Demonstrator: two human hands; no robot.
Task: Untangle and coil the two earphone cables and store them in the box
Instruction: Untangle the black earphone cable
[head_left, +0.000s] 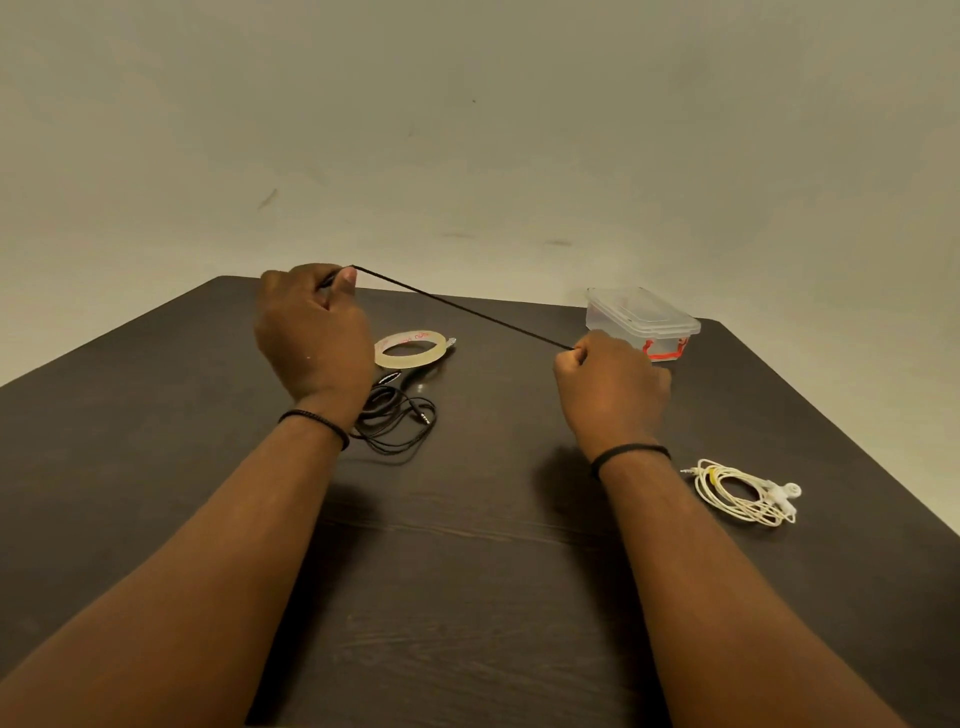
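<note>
Hands (311, 332) (610, 384) pinch black cable (462, 307) taut above table (467, 571).

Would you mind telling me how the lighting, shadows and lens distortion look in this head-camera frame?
Head view: dim, warm yellowish light; soft shadows beneath both forearms on the table; wide-angle lens splays the table edges; black cable stretched between left hand and right hand reads sharp; the box shows no strong glare.

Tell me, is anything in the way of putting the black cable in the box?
Yes, the lid sits on the box, so it looks shut. The table between the black cable and the box looks bare. The left hand and right hand both pinch the cable, stretched tight.
</note>
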